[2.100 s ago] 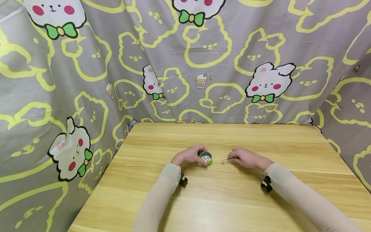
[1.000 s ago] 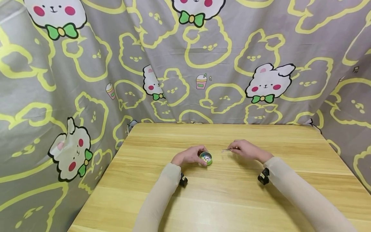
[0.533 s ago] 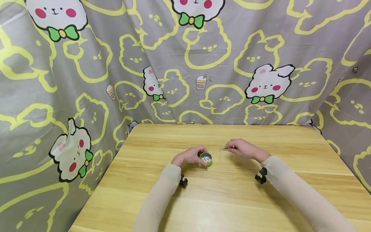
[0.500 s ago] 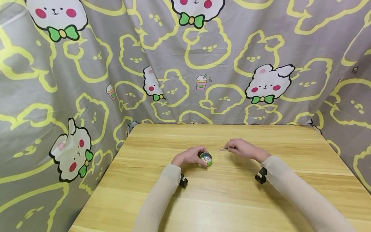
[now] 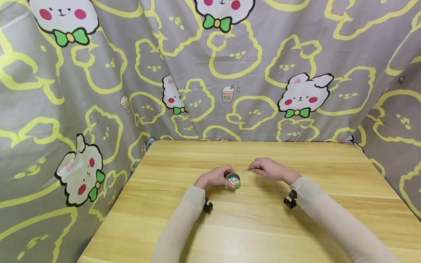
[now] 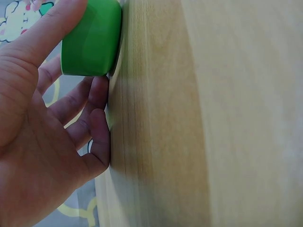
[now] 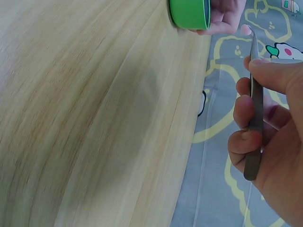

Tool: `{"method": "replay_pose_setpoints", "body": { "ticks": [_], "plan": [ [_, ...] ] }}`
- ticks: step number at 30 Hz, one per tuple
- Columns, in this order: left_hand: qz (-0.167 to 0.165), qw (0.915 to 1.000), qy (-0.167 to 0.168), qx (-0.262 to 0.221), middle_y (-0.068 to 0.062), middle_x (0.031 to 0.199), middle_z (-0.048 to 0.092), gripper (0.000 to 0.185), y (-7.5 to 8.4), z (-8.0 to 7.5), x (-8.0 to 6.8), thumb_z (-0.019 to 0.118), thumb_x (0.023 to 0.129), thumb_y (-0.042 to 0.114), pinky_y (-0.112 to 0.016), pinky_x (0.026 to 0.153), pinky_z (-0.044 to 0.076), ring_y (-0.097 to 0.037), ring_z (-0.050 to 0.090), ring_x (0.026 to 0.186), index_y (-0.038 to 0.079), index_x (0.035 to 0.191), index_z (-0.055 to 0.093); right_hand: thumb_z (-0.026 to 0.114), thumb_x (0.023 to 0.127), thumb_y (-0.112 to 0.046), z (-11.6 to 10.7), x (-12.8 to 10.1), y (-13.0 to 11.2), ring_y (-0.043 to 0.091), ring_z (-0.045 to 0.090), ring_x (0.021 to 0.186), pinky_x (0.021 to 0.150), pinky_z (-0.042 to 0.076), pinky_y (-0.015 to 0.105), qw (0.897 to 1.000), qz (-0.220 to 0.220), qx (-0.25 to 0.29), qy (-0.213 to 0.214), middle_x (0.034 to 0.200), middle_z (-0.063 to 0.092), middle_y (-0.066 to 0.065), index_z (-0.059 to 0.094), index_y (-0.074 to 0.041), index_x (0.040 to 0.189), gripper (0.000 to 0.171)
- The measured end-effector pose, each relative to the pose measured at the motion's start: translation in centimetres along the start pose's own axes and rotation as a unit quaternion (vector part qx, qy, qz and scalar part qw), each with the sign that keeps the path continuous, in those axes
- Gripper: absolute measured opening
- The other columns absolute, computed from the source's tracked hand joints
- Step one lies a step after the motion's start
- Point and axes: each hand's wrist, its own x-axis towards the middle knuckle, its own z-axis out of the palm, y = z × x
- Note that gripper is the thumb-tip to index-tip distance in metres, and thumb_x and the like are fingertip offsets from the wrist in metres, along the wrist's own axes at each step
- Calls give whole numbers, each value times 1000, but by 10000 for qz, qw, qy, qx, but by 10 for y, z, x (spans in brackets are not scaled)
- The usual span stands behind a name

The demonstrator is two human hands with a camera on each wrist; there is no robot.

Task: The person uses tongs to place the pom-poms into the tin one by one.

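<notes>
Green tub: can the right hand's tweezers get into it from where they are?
Probably yes. The tub is open-topped, the left hand grips only its side, and the right hand holds the tweezers just beside the rim with bare table between.

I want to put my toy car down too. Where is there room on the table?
The wooden table is bare along the far edge by the bunny curtain, at both sides, and near the front between the sleeves. It is crowded only mid-table, where the left hand holds the green tub and the right hand holds tweezers.
</notes>
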Motion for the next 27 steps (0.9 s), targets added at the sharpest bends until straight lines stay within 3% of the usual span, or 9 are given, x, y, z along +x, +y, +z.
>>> {"method": "replay_pose_setpoints", "body": {
  "ticks": [27],
  "plan": [
    [-52,9999,24,-93,4,103,61,46,2,-1,0,83,73,22,-28,85,42,-11,55,95,19,110,57,59,92,-7,23,19,1,16,59,89,79,49,36,9992,-313,-107,-206,97,63,2,68,-8,105,16]
  ]
}}
